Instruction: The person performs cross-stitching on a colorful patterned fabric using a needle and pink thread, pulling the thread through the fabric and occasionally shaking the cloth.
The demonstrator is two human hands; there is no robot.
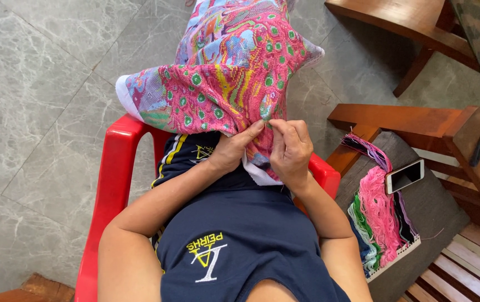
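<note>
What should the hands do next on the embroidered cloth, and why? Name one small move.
Probably draw the stitch through: both the left hand and the right hand pinch the lower edge of the embroidered cloth at one spot, fingertips nearly touching. No needle or thread is clear enough to see, so this is a guess.

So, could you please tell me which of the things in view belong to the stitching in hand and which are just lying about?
In use:
- embroidered cloth, pinched at its lower edge by both hands
- left hand
- right hand
- bundle of coloured threads, sorted on a card on the wooden seat, probably its supply

Lying about:
- phone, resting on the threads
- dark flat object on the wooden armrest
- wooden furniture further off
</note>
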